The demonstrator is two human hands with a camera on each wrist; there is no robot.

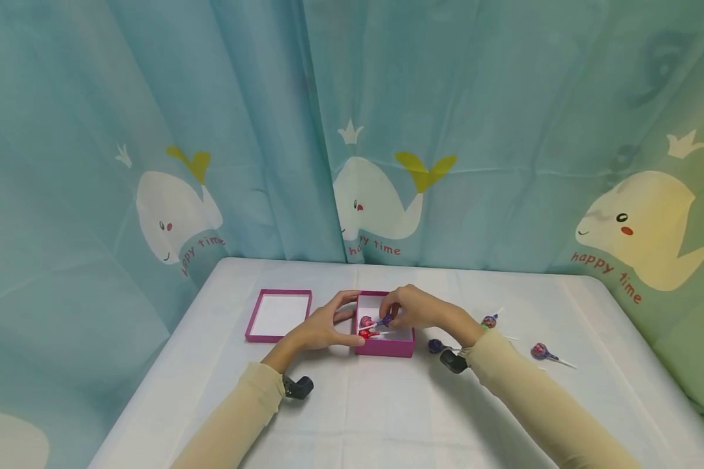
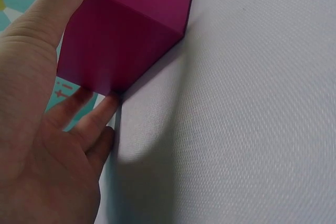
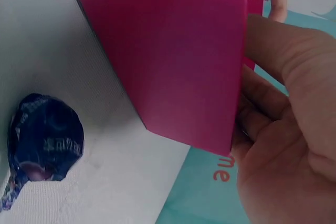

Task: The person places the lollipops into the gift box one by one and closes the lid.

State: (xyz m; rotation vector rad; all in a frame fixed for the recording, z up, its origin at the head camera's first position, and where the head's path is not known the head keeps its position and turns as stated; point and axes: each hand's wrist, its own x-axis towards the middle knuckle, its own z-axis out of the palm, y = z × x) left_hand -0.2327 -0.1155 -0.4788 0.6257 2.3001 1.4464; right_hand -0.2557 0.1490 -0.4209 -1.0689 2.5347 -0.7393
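Observation:
An open magenta box (image 1: 385, 348) with a white inside stands on the table. My left hand (image 1: 319, 327) holds it by its left side, the thumb at the near corner and the fingers toward the far one. My right hand (image 1: 413, 308) reaches into the box and pinches a purple-wrapped lollipop (image 1: 386, 320). Beside that lie a pink lollipop (image 1: 366, 321) and a red lollipop (image 1: 364, 333) inside the box. In the right wrist view, the box wall (image 3: 173, 66) hides the right fingertips. The left wrist view shows the box's outside (image 2: 115, 40) against the left hand.
Left of the box lies a magenta-rimmed lid (image 1: 278, 314), white side up. Near the right forearm rest a dark blue lollipop (image 1: 436, 346), a red-and-green lollipop (image 1: 489, 322) and a pink-purple lollipop (image 1: 540, 352). A blue curtain (image 1: 270, 130) hangs behind the white table (image 1: 358, 410).

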